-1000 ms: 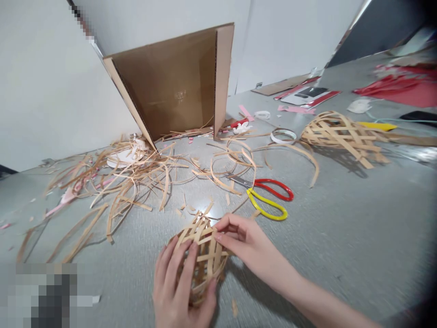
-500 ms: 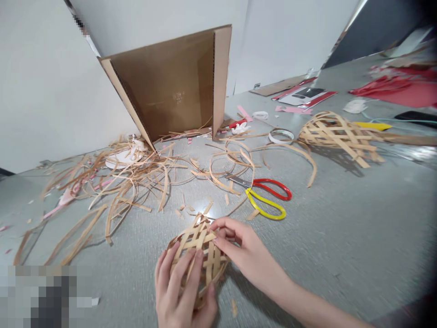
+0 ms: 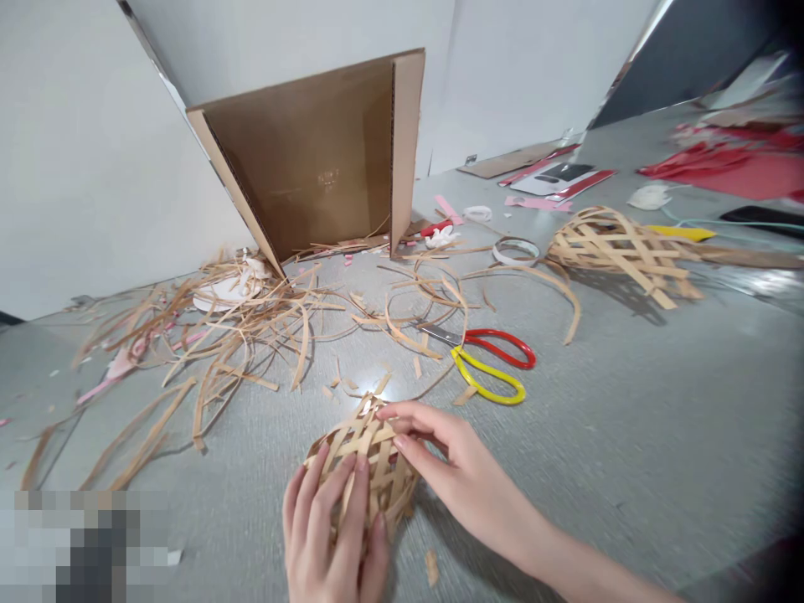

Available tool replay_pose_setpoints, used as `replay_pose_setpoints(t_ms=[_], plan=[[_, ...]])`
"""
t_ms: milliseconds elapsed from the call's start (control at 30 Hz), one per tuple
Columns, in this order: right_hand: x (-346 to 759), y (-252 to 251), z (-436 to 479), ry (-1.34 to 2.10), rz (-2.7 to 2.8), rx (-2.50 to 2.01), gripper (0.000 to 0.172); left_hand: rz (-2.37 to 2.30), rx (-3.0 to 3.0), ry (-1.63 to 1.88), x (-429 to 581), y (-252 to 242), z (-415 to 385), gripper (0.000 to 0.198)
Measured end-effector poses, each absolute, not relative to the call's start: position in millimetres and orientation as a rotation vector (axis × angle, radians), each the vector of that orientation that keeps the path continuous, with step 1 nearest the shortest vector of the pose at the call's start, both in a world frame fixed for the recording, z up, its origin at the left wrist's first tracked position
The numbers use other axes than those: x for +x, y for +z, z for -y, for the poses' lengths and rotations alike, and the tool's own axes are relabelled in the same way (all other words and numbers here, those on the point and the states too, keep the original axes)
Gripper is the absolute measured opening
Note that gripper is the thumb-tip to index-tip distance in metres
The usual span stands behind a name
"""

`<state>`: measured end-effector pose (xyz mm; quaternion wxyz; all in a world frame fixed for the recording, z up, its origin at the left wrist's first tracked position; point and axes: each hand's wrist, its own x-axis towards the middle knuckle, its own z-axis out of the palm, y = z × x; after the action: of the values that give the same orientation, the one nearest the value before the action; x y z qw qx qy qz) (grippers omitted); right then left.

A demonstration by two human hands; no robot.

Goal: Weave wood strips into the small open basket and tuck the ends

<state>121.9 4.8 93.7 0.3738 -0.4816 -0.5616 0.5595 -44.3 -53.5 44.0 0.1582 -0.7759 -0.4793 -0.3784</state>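
Observation:
A small woven bamboo basket [image 3: 380, 448] rests on the grey table at the lower middle, its open lattice of pale strips bulging upward. My left hand [image 3: 332, 519] spreads over its near left side, fingers curved on the weave and holding it. At the upper right of the weave is my right hand [image 3: 440, 452], index finger laid along the strips and thumb against the edge. Its other fingers are folded and partly hidden. Scissors [image 3: 461, 342] with one red and one yellow handle lie apart beyond the right hand, blades pointing left.
Loose bamboo strips [image 3: 251, 335] tangle across the left and middle. An upright cardboard box [image 3: 314, 167] stands behind, open toward me. To the right are a tape roll [image 3: 515, 251], a second woven piece [image 3: 612, 239], a flat package [image 3: 559, 180] and red material [image 3: 722, 167].
My right index finger has slid slightly up and left along the weave, and its gap from the thumb has widened. The left hand stays on the basket with a small shift.

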Motion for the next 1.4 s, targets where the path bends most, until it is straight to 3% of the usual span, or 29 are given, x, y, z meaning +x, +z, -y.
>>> replay_pose_setpoints(t_ms=[333, 667, 1033, 1400], plan=[[121.4, 92.3, -3.5, 1.413, 1.389, -1.274, 0.011, 1.396, -2.22, -1.154, -44.2, 35.9, 56.2, 0.043], [119.2, 97.0, -3.6, 1.398, 1.431, -1.218, 0.012, 1.366, -2.239, -1.217, -48.5, 41.7, 54.5, 0.059], [117.3, 95.7, -6.4, 1.509, 1.401, -1.302, 0.015, 1.323, -2.21, -1.134, -44.0, 42.5, 53.8, 0.025], [117.3, 92.9, -8.0, 1.445, 1.507, -1.194, 0.013, 1.327, -2.237, -1.203, -53.3, 38.5, 54.8, 0.038]])
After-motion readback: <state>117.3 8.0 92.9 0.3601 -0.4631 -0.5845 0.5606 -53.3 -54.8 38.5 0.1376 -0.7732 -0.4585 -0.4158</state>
